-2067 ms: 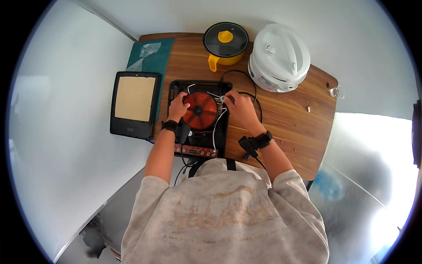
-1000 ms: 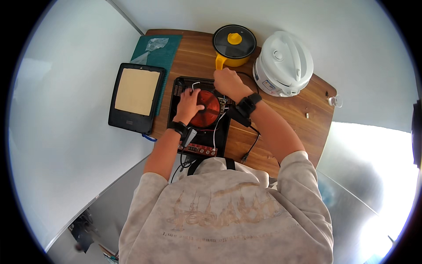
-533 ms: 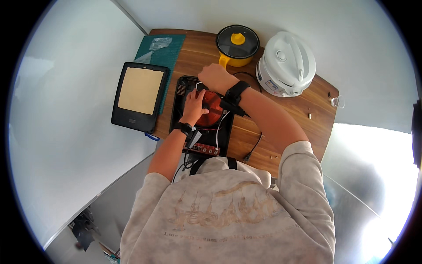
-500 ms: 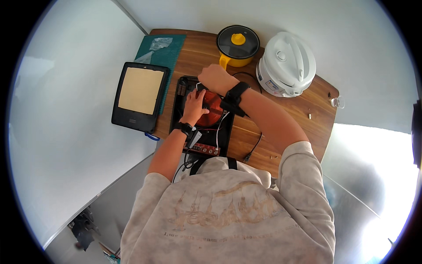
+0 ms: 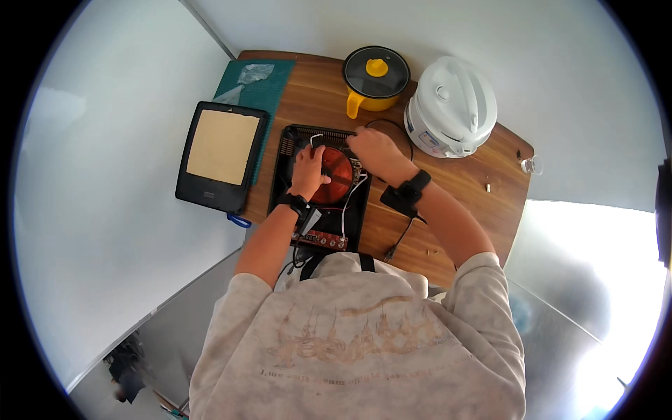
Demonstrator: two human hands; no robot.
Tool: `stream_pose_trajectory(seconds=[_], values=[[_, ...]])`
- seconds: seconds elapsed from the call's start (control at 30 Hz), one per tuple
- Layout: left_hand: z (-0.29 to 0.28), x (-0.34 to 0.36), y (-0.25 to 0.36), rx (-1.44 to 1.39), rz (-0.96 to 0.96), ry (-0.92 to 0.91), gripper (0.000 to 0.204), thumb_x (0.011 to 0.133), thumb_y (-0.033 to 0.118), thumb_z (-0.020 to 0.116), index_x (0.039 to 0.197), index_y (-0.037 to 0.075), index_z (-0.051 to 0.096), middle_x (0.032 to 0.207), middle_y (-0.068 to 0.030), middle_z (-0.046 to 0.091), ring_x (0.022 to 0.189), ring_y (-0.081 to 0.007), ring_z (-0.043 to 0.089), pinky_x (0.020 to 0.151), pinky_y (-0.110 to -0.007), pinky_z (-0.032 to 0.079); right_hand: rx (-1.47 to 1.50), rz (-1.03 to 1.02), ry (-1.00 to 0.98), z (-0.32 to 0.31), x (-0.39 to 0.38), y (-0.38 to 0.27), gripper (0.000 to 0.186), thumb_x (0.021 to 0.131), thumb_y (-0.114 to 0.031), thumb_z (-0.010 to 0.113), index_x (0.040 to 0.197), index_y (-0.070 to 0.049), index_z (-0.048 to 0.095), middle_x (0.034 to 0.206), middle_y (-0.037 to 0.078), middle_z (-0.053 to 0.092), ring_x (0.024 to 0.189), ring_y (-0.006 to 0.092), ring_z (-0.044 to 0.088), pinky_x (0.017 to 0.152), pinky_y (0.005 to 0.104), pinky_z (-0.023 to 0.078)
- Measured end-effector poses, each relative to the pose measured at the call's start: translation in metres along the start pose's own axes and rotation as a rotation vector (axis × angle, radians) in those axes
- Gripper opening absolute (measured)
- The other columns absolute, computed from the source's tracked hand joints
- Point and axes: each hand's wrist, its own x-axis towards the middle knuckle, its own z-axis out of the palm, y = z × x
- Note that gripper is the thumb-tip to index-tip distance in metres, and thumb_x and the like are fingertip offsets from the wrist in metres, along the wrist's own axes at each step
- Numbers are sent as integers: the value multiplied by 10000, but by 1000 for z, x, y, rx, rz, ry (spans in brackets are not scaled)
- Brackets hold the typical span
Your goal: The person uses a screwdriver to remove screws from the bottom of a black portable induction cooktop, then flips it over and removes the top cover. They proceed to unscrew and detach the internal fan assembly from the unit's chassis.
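In the head view, a brown wood-grain table (image 5: 455, 203) stands against pale walls (image 5: 553, 105). The open black case (image 5: 360, 222) lies by its near edge, a red coil (image 5: 341, 183) inside. The left hand (image 5: 306, 175) rests on the coil, fingers spread wide. The right hand (image 5: 381, 154) is bent over the case's far right corner; whether it grips anything cannot be told. Leftward, a black cover (image 5: 192, 190) partly overlaps a green mat (image 5: 269, 85). Toward the back stand a yellow pot (image 5: 381, 103) and white cooker (image 5: 444, 105); a clear cup (image 5: 535, 165) lies at the right edge.
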Motion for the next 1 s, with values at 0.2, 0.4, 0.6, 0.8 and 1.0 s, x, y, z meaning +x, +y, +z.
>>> stream_pose_trajectory(seconds=[0.2, 0.4, 0.6, 0.8, 1.0], values=[[8, -1, -4, 18, 16, 56, 977, 575, 191, 899, 1416, 171, 401, 1442, -213, 386, 1305, -421, 403, 968, -514, 476, 254, 465, -176, -4, -12, 19, 311, 815, -297, 669, 877, 7, 689, 904, 234, 684, 894, 402, 668, 778, 473, 537], [8, 1, -3, 26, 16, 68, 967, 564, 181, 897, 1400, 173, 410, 1433, -197, 398, 1302, -407, 407, 935, -513, 493, 362, 460, -6, 13, -17, 32, 255, 812, -268, 661, 920, -39, 691, 919, 196, 677, 885, 402, 655, 778, 471, 532], [7, 0, -3, 19, -5, 73, 961, 556, 180, 896, 1387, 177, 413, 1424, -182, 408, 1304, -401, 407, 930, -516, 493, 344, 294, 114, 8, -21, 27, 196, 764, -166, 682, 925, -55, 685, 901, 162, 609, 850, 382, 630, 750, 474, 522], [-3, -2, 6, 8, -40, 16, 950, 589, 165, 890, 1405, 153, 405, 1425, -209, 400, 1311, -420, 392, 1045, -466, 426, 349, 284, 139, 11, -23, 25, 187, 763, -152, 686, 920, -51, 689, 898, 164, 608, 832, 373, 633, 739, 463, 526], [-3, -2, 6, 16, -47, 19, 950, 587, 165, 891, 1405, 153, 408, 1425, -205, 399, 1311, -418, 392, 1039, -469, 431, 348, 256, 129, 12, -21, 24, 182, 766, -138, 691, 927, -53, 698, 895, 160, 606, 839, 370, 631, 747, 457, 527]])
